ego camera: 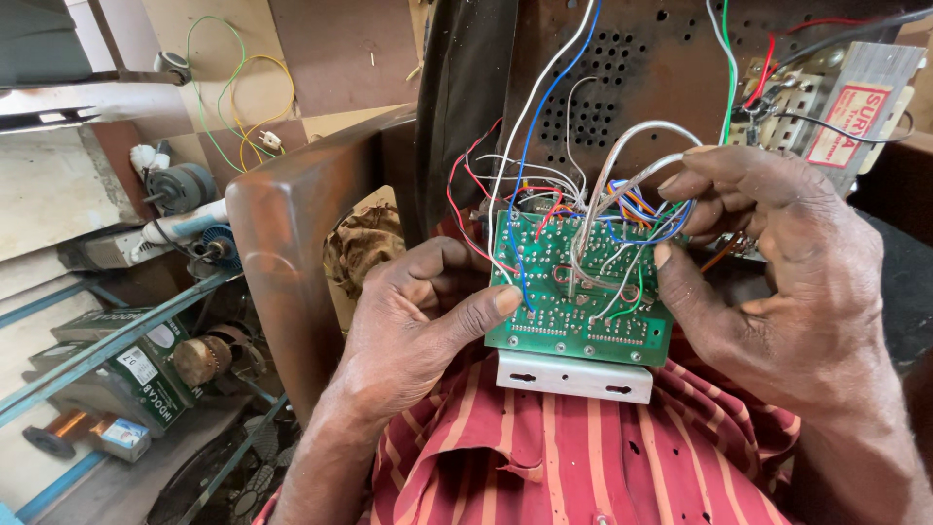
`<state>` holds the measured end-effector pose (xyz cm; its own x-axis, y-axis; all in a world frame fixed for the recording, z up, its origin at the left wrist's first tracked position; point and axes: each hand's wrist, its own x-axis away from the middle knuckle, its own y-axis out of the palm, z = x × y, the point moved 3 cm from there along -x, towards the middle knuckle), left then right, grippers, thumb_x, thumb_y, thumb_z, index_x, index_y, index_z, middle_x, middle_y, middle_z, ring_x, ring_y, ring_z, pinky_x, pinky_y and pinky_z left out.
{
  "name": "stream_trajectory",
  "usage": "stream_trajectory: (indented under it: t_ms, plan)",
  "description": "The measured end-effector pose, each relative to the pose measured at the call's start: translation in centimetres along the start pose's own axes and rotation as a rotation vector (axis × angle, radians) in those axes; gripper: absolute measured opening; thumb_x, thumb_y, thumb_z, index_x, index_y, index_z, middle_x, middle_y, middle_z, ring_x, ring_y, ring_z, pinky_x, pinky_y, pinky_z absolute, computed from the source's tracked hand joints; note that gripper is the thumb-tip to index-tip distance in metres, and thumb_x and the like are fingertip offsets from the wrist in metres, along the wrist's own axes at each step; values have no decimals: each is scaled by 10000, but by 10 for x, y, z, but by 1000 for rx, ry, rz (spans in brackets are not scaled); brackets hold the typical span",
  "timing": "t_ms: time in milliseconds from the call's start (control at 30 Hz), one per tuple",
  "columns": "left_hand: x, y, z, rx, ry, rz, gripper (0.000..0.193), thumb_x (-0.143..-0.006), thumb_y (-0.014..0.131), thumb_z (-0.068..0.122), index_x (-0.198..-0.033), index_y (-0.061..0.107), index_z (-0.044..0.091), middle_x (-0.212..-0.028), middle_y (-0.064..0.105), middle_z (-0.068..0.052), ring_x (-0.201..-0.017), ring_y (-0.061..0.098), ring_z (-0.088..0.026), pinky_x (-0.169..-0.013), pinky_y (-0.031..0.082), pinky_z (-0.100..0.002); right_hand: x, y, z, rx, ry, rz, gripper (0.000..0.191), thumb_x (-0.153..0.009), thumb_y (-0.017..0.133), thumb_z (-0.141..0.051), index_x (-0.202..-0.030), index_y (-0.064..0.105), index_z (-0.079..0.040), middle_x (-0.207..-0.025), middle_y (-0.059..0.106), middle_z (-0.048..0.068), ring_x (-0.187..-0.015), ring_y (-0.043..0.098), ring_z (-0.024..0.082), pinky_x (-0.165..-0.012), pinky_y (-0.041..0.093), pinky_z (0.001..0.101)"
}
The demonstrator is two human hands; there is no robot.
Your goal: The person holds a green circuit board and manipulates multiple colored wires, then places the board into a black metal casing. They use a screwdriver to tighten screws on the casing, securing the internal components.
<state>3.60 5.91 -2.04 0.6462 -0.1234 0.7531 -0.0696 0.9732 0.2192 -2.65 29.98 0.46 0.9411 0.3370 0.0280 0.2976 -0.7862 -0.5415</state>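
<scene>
While the left hand (418,311) pinches the green circuit board (583,301) with its thumb flat on the solder side, the right hand (777,262) grips the board's opposite edge, fingers curled over a loop of grey wires (632,156). At six o'clock a white metal bracket (573,374) sits above a red striped shirt (583,457). At twelve stands a perforated brown panel (632,68); at two, a transformer (846,97).

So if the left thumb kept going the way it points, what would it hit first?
The left hand's thumb already rests on the green circuit board; going on rightward, it would probably meet the looped grey wires first, though depth is unclear.
</scene>
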Motion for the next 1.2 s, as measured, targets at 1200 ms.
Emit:
stream_trajectory:
  t_ms: [1200]
  plan:
    - [91, -90, -13, -5, 9, 8, 230, -887, 775, 91, -1078, 690, -6, -926, 763, -44, -838, 676, -61, -771, 569, -223, 117, 83, -58, -263, 856, -375, 389, -1023, 633, -372, -1189, 703, -28, -965, 754, 118, -849, 677, 154, -728, 571, 324]
